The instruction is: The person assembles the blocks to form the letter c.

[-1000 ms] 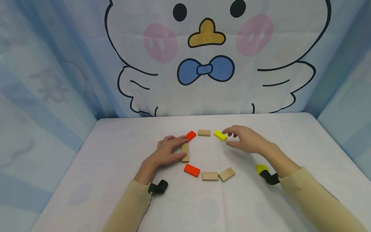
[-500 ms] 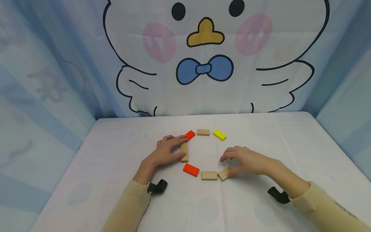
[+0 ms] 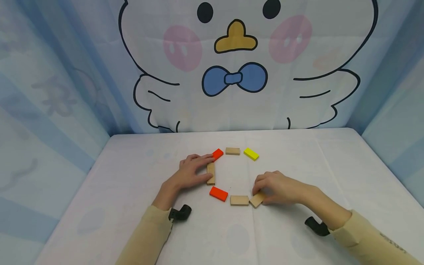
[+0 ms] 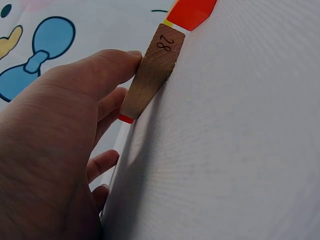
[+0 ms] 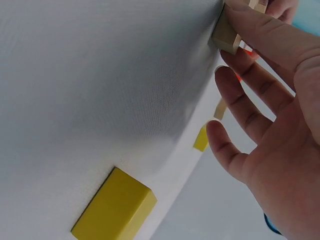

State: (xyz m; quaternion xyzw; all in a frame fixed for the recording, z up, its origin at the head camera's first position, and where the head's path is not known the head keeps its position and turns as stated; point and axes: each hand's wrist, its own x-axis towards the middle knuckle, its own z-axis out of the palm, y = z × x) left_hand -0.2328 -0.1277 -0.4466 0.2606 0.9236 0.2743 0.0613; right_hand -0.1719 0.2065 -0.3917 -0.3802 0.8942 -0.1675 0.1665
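Note:
Several small rectangular blocks lie in a broken ring on the white tablecloth. My left hand [image 3: 190, 172] rests at the ring's left side, its thumb touching an upright-running wooden block [image 3: 210, 169] marked 28 in the left wrist view, and a fingertip at the upper red block [image 3: 218, 153]. Down at the lower right, my right hand [image 3: 281, 188] pinches a slanted wooden block [image 3: 257, 200] between thumb and fingers. Another wooden block [image 3: 239, 200] lies just left of it, then the lower red block [image 3: 218, 194].
At the ring's far side are a wooden block [image 3: 232, 151] and a yellow block [image 3: 251, 154]. Another yellow block [image 5: 117, 202] lies near my right wrist, hidden behind the arm in the head view. A printed curtain [image 3: 232, 110] stands behind the table.
My right hand has left the far yellow block, come down toward me and taken hold of the slanted wooden block. My left hand stays in place.

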